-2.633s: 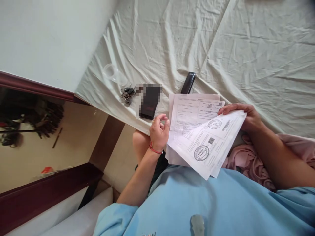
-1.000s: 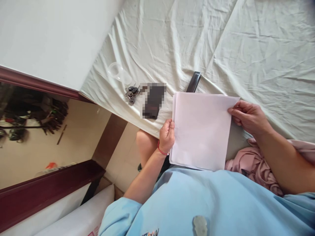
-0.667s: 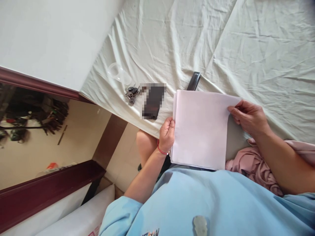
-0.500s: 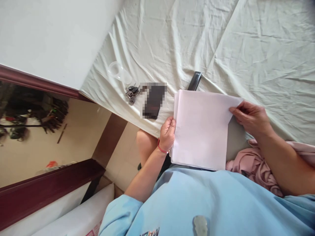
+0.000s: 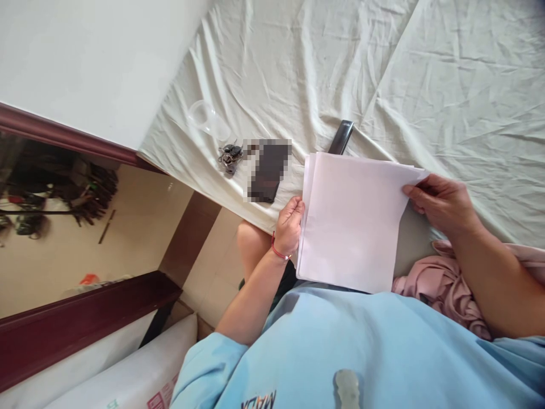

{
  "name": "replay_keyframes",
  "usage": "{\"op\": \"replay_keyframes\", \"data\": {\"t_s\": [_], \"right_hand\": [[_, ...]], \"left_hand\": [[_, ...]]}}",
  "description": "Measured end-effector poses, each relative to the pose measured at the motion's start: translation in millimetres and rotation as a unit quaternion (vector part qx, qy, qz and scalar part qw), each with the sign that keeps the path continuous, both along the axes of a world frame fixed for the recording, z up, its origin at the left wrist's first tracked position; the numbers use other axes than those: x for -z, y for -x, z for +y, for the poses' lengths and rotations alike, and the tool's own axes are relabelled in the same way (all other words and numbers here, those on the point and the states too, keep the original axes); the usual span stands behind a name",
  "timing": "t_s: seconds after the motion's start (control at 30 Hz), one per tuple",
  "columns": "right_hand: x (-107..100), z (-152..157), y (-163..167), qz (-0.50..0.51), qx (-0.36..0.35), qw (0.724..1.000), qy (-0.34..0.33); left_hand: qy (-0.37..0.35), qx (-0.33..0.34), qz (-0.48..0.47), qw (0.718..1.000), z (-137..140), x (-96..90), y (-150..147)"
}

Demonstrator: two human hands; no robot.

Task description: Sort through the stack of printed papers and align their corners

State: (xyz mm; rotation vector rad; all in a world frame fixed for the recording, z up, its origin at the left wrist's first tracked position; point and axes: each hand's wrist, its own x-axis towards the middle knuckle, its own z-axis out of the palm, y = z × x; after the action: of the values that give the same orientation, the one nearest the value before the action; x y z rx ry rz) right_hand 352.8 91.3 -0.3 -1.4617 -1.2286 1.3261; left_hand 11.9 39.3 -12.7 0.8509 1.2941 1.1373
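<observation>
Lowest in the frame I see my light blue shirt (image 5: 361, 346), and to its right a crumpled pink cloth (image 5: 430, 289) lying against my right forearm. Just above the shirt, in the middle of the frame, is the stack of papers (image 5: 351, 221), blank side up, its lower edge over my lap and its upper edge resting on the bed sheet (image 5: 383, 74). My left hand (image 5: 289, 224) is curled closed on the stack's left edge, thumb on top; a red string circles that wrist. My right hand (image 5: 443, 201) pinches the upper right corner, fingers partly bent, thumb over the top sheet. The sheets fan slightly at the left edge, so I judge squaring them calls for an even, light hold on both sides, keeping the edges flush. Beyond the papers, a dark slim object (image 5: 340, 137) pokes out from behind the top edge. Left of it lie a blurred dark item (image 5: 268, 170), a bunch of keys (image 5: 230, 157) and a clear plastic lid (image 5: 204, 116), near the sheet's left edge
</observation>
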Motion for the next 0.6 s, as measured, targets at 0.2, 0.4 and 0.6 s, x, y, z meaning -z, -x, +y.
{"op": "replay_keyframes", "data": {"t_s": [0.2, 0.4, 0.6], "right_hand": [[-3, 1, 3, 0.040, 0.032, 0.999, 0.002], [-5, 1, 6, 0.011, 0.018, 1.000, 0.000], [-8, 2, 7, 0.011, 0.018, 1.000, -0.014]], "left_hand": [[-0.007, -0.002, 0.003, 1.000, 1, -0.1, -1], [-0.037, 0.006, 0.056, 0.998, -6, 2.0, -1], [-0.049, 0.014, 0.100, 0.994, -10, 2.7, -2]]}}
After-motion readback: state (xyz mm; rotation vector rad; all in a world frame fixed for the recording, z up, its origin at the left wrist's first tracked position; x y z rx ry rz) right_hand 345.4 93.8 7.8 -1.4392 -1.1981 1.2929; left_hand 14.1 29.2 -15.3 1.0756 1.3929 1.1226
